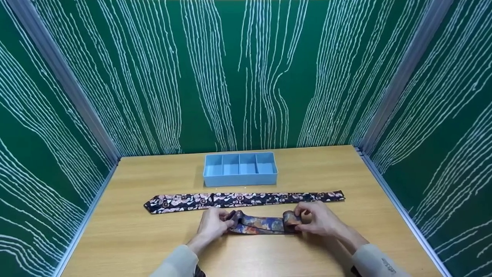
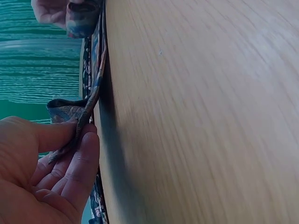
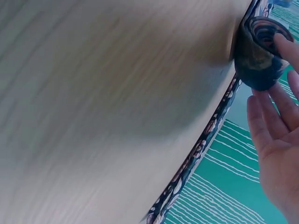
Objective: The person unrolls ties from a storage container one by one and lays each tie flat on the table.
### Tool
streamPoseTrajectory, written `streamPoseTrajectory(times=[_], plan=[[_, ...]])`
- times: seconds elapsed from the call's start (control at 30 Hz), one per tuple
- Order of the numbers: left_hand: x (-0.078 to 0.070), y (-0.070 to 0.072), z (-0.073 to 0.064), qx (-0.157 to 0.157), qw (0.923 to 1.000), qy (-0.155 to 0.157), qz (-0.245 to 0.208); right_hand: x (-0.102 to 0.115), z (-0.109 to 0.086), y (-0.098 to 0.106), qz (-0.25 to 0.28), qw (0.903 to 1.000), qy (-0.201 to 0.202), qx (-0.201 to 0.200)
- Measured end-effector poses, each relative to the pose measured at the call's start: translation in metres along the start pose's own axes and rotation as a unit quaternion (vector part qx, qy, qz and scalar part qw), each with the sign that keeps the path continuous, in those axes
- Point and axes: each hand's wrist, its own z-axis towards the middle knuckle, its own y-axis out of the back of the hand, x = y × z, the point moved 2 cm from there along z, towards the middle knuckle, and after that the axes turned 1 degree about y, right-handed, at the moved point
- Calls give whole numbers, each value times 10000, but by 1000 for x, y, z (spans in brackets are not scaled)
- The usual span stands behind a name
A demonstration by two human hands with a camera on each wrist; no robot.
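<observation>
A blue necktie with orange and grey patterning (image 1: 265, 223) lies partly rolled across the near middle of the table. My left hand (image 1: 213, 225) pinches its left end between thumb and fingers; in the left wrist view that end (image 2: 79, 133) is lifted, with a loop of fabric beside it. At the other end, my right hand (image 1: 321, 220) holds the rolled coil (image 1: 291, 221). The right wrist view shows the coil's spiral layers (image 3: 259, 53) between thumb and fingertips. Just behind lies a black necktie with pink flowers (image 1: 246, 199), stretched out flat, touched by neither hand.
A light blue tray (image 1: 240, 179) with several compartments stands behind the black necktie. Green panels with white wavy lines (image 1: 261, 77) rise at the back and both sides of the wooden table (image 1: 130, 181), with metal posts at the corners.
</observation>
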Motion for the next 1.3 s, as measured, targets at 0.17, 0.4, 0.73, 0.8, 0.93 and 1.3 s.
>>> streamPoseTrajectory(times=[0.17, 0.4, 0.73, 0.8, 0.93, 1.3], plan=[[4, 4, 2, -175, 9992, -175, 301, -10, -7, 1, 38, 9991, -278, 324], [4, 5, 1, -92, 9998, -11, 166, -11, -11, -1, -10, 9977, -564, 377], [2, 7, 1, -59, 10000, -24, 0, 0, -6, 9, 39, 9986, 504, -122], [3, 7, 1, -74, 10000, -61, 9, -3, -9, 11, 13, 9988, 483, -87], [6, 7, 2, -89, 10000, -27, 15, -10, -17, 16, 24, 10000, 41, 51], [7, 7, 3, -123, 9999, 7, -78, -23, -41, 29, -355, 9969, -701, -29]])
